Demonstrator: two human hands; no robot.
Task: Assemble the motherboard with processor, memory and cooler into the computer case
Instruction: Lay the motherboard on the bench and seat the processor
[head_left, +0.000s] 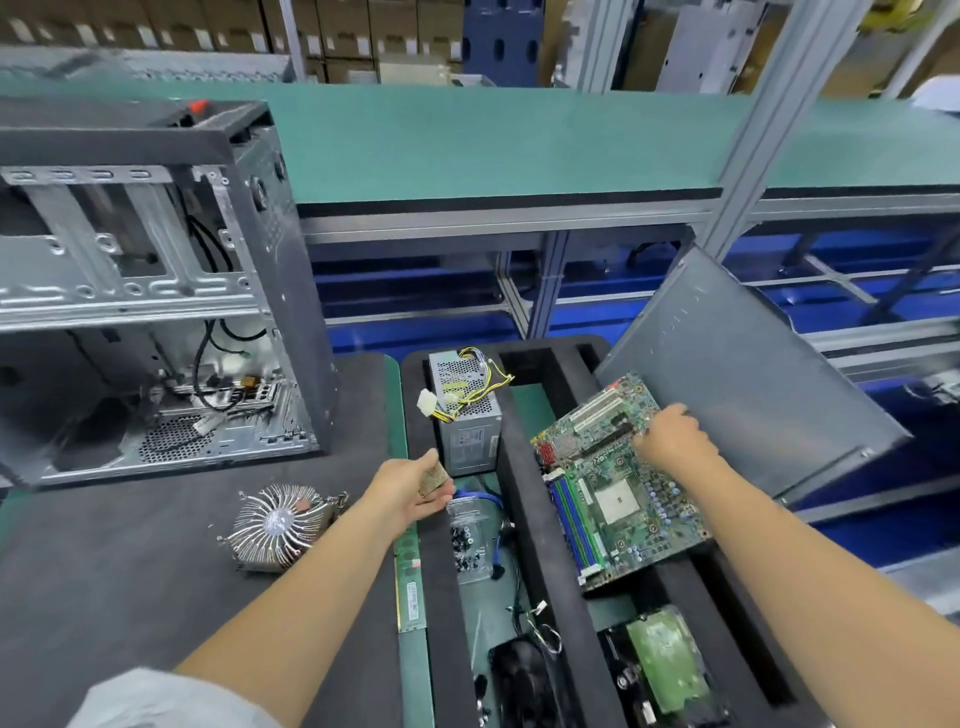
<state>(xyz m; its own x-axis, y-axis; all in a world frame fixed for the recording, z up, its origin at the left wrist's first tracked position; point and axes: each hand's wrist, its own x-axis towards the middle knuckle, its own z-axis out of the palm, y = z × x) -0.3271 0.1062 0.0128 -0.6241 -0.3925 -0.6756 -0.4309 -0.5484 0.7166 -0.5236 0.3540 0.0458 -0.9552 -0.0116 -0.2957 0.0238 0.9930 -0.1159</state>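
Observation:
A green motherboard (621, 499) lies tilted on the black foam tray (530, 519) at the right. My right hand (675, 441) grips its far edge. My left hand (415, 491) holds a small square processor (434, 478), pins showing, over the tray's left rim. The finned cooler (280, 525) rests upside down on the dark mat in front of the open computer case (156, 312). A memory stick (410, 587) lies along the tray's left edge.
A grey power supply (465, 415) with yellow cables stands in the tray. A bag of screws (470, 535), a fan (524, 680) and a drive (665, 670) lie nearer me. The case's side panel (753, 374) leans at the right. A green conveyor (519, 145) runs behind.

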